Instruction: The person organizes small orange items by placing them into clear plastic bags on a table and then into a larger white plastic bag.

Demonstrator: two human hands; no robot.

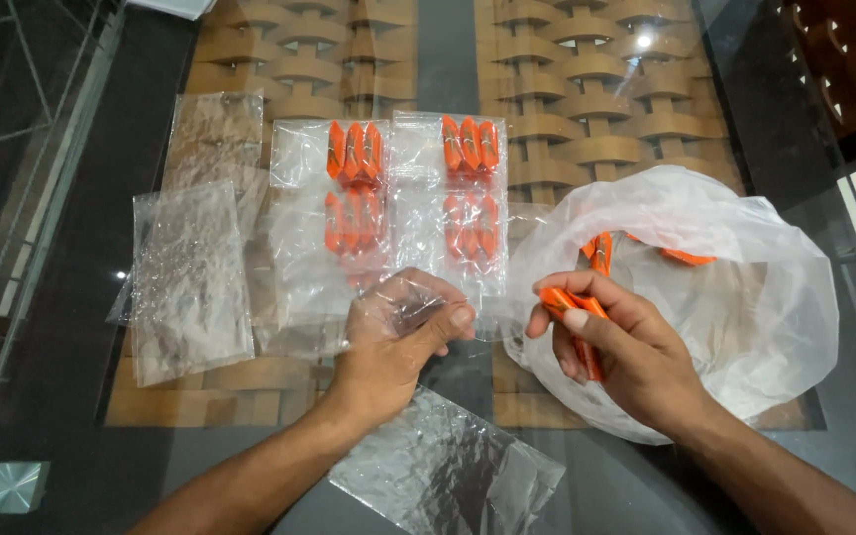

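While four clear packets lie side by side in two rows on the glass surface, each holding a trio of orange clips — upper left, upper right, lower left, lower right — a person's two bare hands work just below them. The left hand is curled shut, its grip pinching a small clear sleeve between thumb and fingertips. The right hand is closed on a bundle of loose orange clips, thumb pressed on top, at the mouth of a large translucent white bag that spreads to the right — more orange pieces show inside it. Empty clear sleeves lie flat to the left, one near, one farther back; another, crinkled, rests between the forearms at the near edge. Beneath the glass shows a woven tan base.
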